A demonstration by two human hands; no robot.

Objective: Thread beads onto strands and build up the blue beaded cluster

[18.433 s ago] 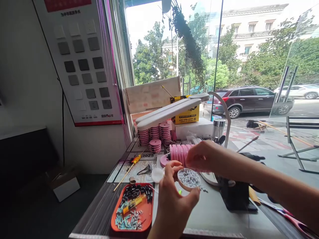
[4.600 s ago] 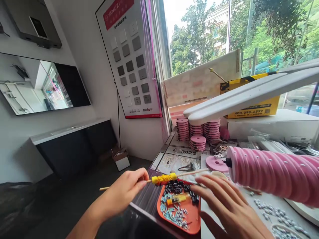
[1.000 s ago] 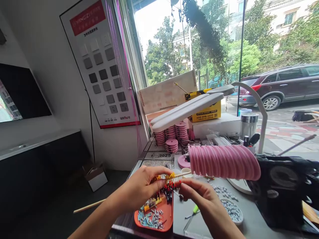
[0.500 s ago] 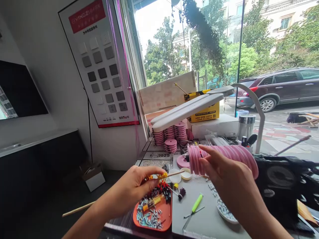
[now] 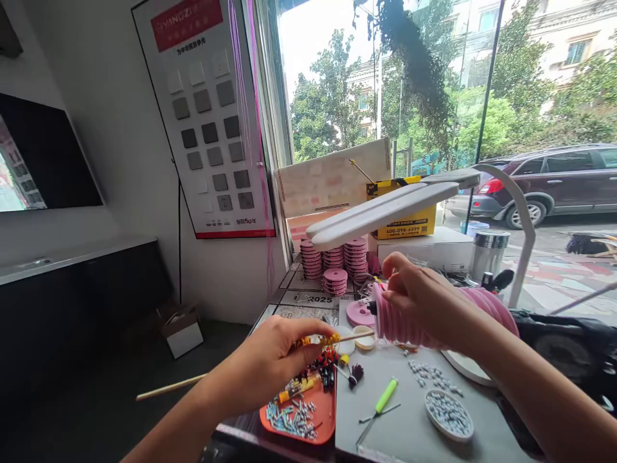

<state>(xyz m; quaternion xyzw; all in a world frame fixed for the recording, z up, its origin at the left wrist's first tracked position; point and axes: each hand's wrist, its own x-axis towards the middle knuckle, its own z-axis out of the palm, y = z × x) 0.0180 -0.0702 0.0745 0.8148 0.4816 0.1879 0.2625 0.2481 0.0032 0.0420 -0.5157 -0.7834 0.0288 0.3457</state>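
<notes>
My left hand (image 5: pixel 284 350) is closed around a thin wooden stick (image 5: pixel 359 335), with small yellow pieces bunched on it under the fingers. The stick's other end juts out past my forearm on the left. At the near end of a row of pink ridged discs (image 5: pixel 393 325), my right hand (image 5: pixel 412 289) has its fingers curled in a pinch; what they hold, if anything, is too small to make out. Beneath my left hand lies an orange tray (image 5: pixel 326 421) of small metal pins and dark and red bits. A green-handled hook tool (image 5: pixel 386 395) rests to its right.
A white dish (image 5: pixel 449 415) holds small grey beads, and more lie scattered behind it. Pink spools (image 5: pixel 335 283) stand stacked at the back. A white lamp (image 5: pixel 385 215) reaches over the table before a yellow box (image 5: pixel 409 218). A dark machine (image 5: pixel 554 347) sits on the right.
My right hand has moved up across the pink discs, its fingers now curled at their near end. The view has shifted slightly left. My left hand keeps its grip on the stick.
</notes>
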